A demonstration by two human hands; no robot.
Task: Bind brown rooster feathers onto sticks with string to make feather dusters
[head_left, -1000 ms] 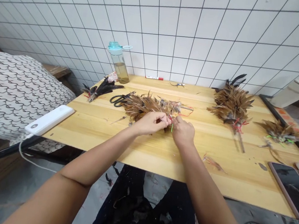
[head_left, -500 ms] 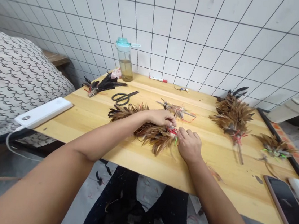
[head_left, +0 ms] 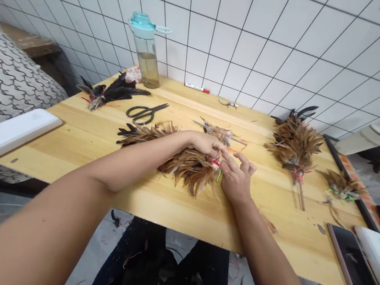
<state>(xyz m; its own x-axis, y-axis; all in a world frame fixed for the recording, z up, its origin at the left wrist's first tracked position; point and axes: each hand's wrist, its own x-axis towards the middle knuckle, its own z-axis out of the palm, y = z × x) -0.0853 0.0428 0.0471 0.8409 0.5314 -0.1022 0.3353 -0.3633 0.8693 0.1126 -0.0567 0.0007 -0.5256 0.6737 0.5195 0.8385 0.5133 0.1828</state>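
A bundle of brown feathers [head_left: 190, 170], like a feather duster head, lies across the table in front of me. Red string and a short bright green strand [head_left: 219, 175] show at its tied right end. My left hand [head_left: 205, 144] is closed over that tied end from above, its fingers bent down at the binding. Beside it, my right hand [head_left: 237, 178] has its fingers apart, the index stretched toward my left fingertips and the others loosely bent. My right thumb is hidden. Just behind the hands lies a small feather piece on a stick [head_left: 223, 135] with red string.
Black scissors [head_left: 147, 112], dark feathers [head_left: 113, 92], a water bottle [head_left: 145, 51] and a red-capped marker [head_left: 196, 88] lie or stand toward the back. Right: a feather duster [head_left: 293, 146], a small feather bunch [head_left: 342, 185], a phone [head_left: 356, 269]. A white device [head_left: 14, 132] sits at the left edge.
My right hand's fingers have loosened from a closed curl and spread, the index reaching toward my left hand. My left hand stays at the bundle's tied end. The view has shifted slightly.
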